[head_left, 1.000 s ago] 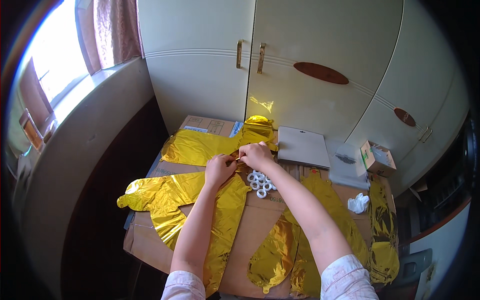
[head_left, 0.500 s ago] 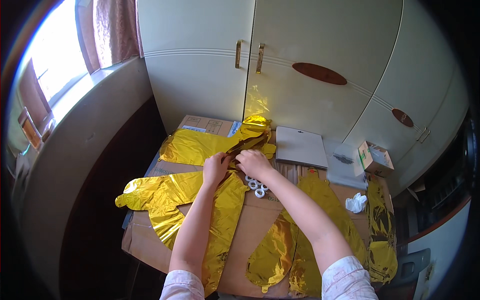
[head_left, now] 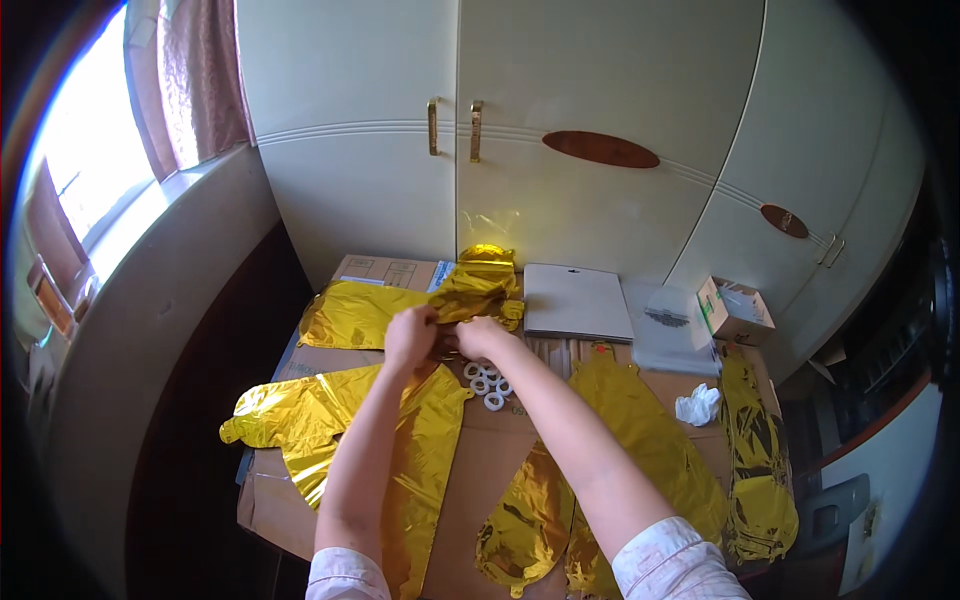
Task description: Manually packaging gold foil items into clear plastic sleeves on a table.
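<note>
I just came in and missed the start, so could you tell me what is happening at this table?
A person stands over a cardboard-covered table, both hands together on a crumpled gold foil balloon at its far side. The left hand and right hand pinch its near edge. More flat gold foil balloons lie around, with small white tape rolls just beside the hands.

From my feed I only get two bare forearms and hands — left hand (head_left: pixel 411 335), right hand (head_left: pixel 481 337) — plus short pale pinkish-white sleeves ending above the elbows, no rings or watch visible.
</note>
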Demonstrator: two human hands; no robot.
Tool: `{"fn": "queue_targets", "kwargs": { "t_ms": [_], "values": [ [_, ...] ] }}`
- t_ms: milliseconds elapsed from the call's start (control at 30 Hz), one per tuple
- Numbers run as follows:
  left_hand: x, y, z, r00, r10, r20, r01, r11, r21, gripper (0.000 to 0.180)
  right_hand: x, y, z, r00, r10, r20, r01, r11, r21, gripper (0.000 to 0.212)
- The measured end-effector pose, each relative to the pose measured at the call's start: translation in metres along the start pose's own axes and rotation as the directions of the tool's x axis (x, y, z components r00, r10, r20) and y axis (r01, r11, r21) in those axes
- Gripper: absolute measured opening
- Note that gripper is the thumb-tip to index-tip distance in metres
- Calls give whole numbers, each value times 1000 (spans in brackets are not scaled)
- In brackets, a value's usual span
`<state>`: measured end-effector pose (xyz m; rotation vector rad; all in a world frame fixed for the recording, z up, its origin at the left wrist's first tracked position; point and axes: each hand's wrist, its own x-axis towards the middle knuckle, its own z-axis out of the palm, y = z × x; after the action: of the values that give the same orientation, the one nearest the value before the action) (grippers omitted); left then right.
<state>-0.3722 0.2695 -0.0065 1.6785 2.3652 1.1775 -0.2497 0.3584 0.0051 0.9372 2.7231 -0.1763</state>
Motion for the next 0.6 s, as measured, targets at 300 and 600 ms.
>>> {"fn": "queue_targets", "kwargs": {
  "t_ms": [300, 600],
  "values": [
    [78, 17, -107, 946, -7, -325, -2, 1000, -27, 21, 1, 14, 20, 986, -117, -122, 121, 992, 30, 50],
    [126, 3, -261, 726, 174, -665, -43, 977, 208, 32, -7, -3, -10, 996, -87, 27, 79, 972, 220, 53]
  ]
}}
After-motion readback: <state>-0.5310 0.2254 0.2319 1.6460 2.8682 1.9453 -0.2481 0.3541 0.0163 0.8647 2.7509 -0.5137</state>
